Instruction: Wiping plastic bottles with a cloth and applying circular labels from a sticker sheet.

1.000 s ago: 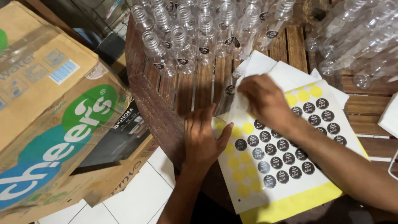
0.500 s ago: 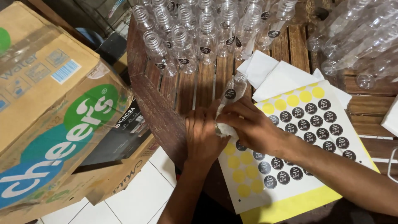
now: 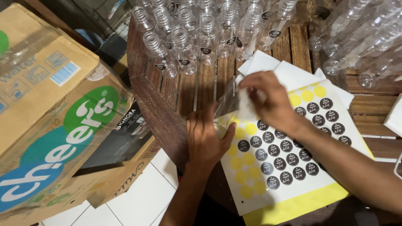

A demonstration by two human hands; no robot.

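Gripping a clear plastic bottle (image 3: 226, 104) in my left hand (image 3: 207, 140), tilted above the round wooden table (image 3: 163, 113). My right hand (image 3: 270, 98) pinches at its side, over the sticker sheet (image 3: 284, 155); sticker itself not discernible.

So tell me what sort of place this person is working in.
Probably a small home or back-room packing spot, not a factory. Rows of empty clear plastic bottles stand on a round wooden slat table, a sheet of round black stickers lies beside the hands, and cardboard cartons are stacked on the tiled floor.
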